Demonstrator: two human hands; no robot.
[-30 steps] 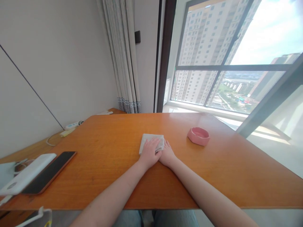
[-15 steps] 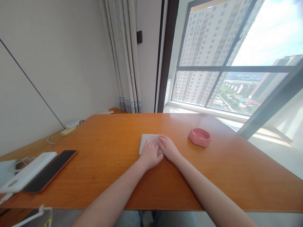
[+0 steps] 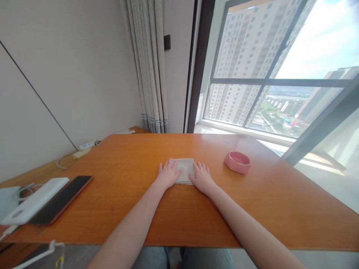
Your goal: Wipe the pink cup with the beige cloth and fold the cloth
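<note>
A pale, folded cloth (image 3: 184,171) lies flat on the wooden table (image 3: 129,164), its layered edge facing me. My left hand (image 3: 167,175) rests open over the cloth's left side, fingers spread and pointing away from me. On the opposite side, my right hand (image 3: 202,177) lies open, its fingers along the cloth's right edge and partly on the tabletop. Between the two hands the middle of the cloth shows. Neither hand grips anything.
A pink bowl (image 3: 238,162) stands to the right of my right hand. Toward the left edge lie a dark phone (image 3: 61,201) and a white power bank (image 3: 36,201) with cables. Behind them a power strip (image 3: 87,145) sits by the wall.
My hands, close together on the cloth before, have moved apart to its two sides. My left hand has shifted left, and the cloth's middle is now uncovered.
</note>
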